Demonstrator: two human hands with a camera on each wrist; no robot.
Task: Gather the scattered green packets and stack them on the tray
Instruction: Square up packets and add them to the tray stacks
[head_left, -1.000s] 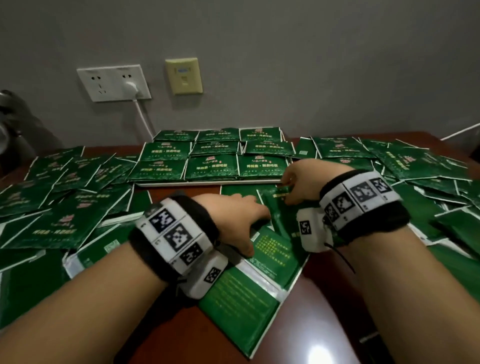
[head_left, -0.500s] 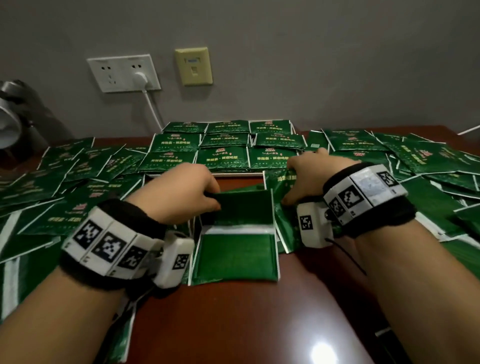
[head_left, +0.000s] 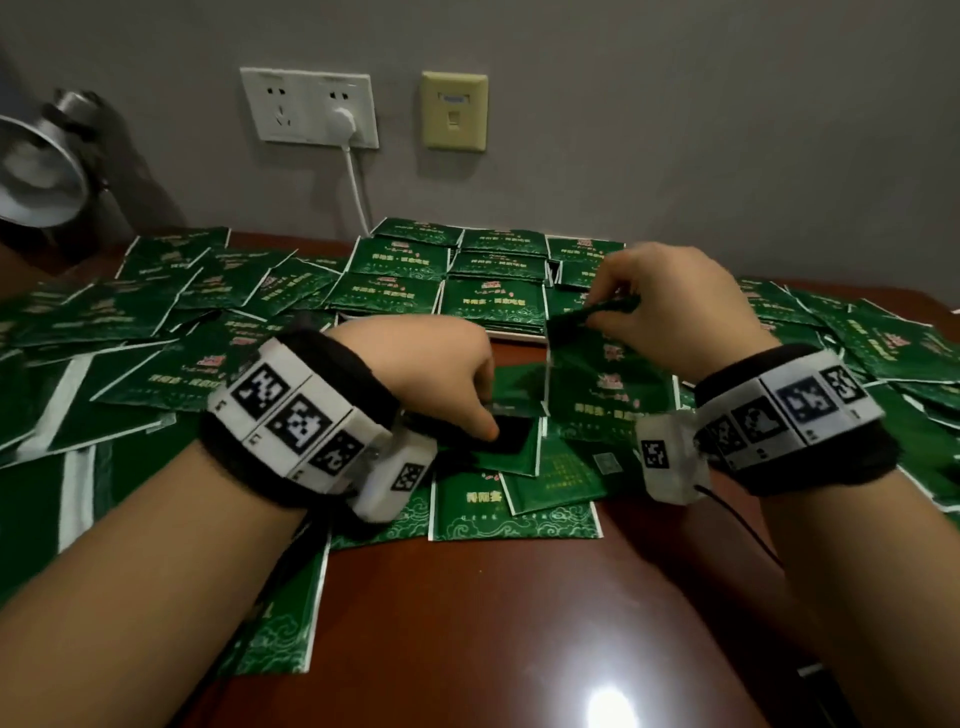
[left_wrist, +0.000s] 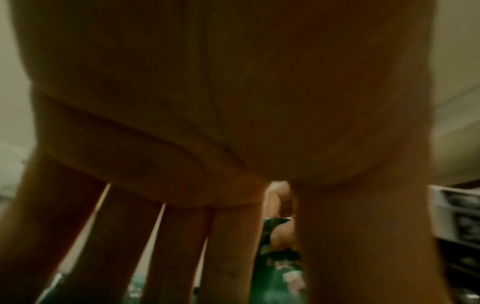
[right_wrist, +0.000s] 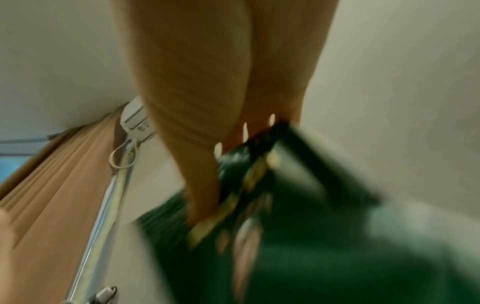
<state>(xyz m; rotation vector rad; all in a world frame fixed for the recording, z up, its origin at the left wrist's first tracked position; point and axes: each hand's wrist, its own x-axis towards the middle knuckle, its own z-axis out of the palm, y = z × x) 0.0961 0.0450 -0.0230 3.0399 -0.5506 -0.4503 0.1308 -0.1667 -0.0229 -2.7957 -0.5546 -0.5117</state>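
- Right hand (head_left: 670, 312) is pinching the top edge of a green packet (head_left: 597, 374) and holding it upright, approx. 1 o'clock from table centre, just in front of the tray (head_left: 514, 335).
- Left hand (head_left: 436, 374) is reaching down w/ fingers (head_left: 485, 428) extended onto the flat packets (head_left: 498, 457) at centre; it is touching them, no closed grip visible.
- Tray is sitting at 12 o'clock near the wall; rows of packets (head_left: 491, 299) are already lying stacked on it.
- Progress, est.: partial. Loose packets are still covering the table (head_left: 493, 623) from 9 o'clock (head_left: 156, 312) round to 3 o'clock (head_left: 883, 343), so most gathering appears left to do.
- Head view is giving tray, spread and both hands; neither wrist view is showing the tray.
- Left wrist view is showing the palm (left_wrist: 207, 102) close up, fingers (left_wrist: 168, 246) straight and slightly parted, w/ green visible btwn them.
- Right wrist view, blurred, is showing fingers (right_wrist: 202, 174) clamped on the packet (right_wrist: 298, 226) edge, plus a curtain (right_wrist: 52, 185) and wall unit (right_wrist: 135, 119) unseen from the head.
- Socket (head_left: 309, 106) w/ plug and a lamp (head_left: 41, 166) are showing at 11 and 10 o'clock.
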